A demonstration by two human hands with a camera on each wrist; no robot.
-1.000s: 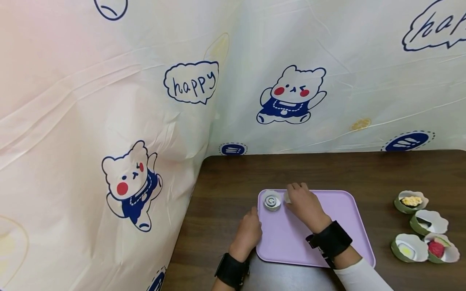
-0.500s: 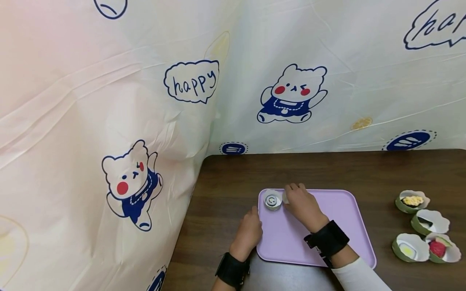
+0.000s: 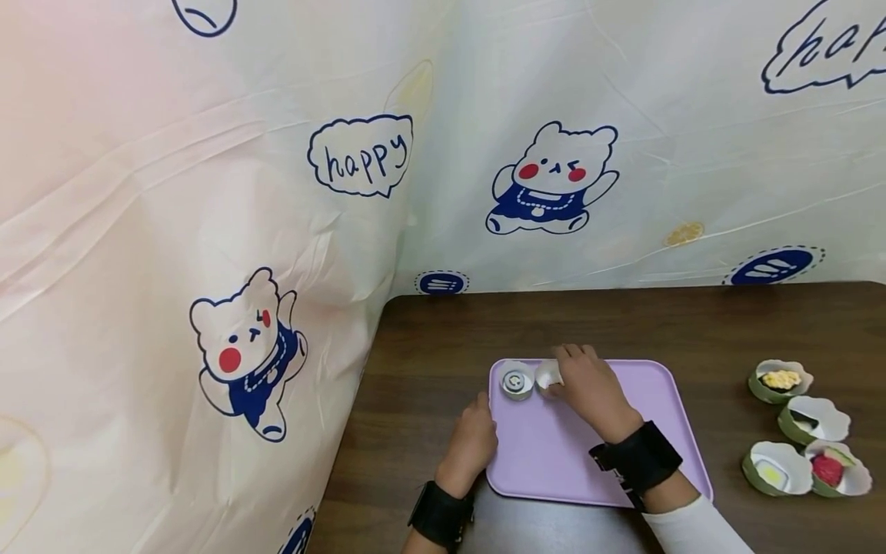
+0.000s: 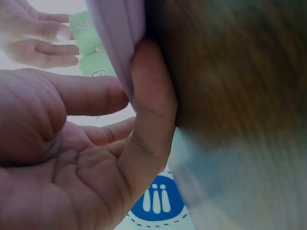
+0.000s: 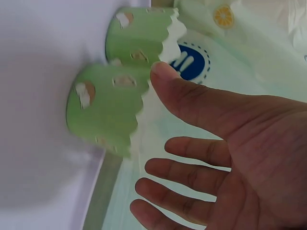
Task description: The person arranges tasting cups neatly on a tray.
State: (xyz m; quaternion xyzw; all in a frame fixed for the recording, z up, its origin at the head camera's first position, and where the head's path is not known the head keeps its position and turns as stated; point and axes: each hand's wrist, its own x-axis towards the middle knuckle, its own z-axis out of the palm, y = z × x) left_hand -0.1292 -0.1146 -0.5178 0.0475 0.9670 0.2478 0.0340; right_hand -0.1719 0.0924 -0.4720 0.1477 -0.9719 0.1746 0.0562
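Note:
The left hand (image 3: 474,437) pinches the left edge of the lilac tray (image 3: 602,469), thumb and finger on either side of its rim (image 4: 123,43) in the left wrist view. Two green paper baking cups with scalloped white rims stand side by side at the tray's back left. The left cup (image 3: 517,381) has a round grey ring-patterned item in it. By the second cup (image 5: 103,105) is the right hand (image 3: 592,391), its fingers spread apart and the thumb tip overlapping the rim in the right wrist view. Nothing is gripped by that hand.
Several similar cups stand on the brown table (image 3: 443,331) right of the tray: one with a yellow-topped piece (image 3: 781,380), one with a dark piece (image 3: 803,420), one with a white-and-yellow piece (image 3: 771,473), one with a red piece (image 3: 827,469). A printed curtain (image 3: 457,200) hangs behind.
The right hand has let go of the second cup and shifted slightly right, so more of the cup shows. The left hand has stayed on the tray edge.

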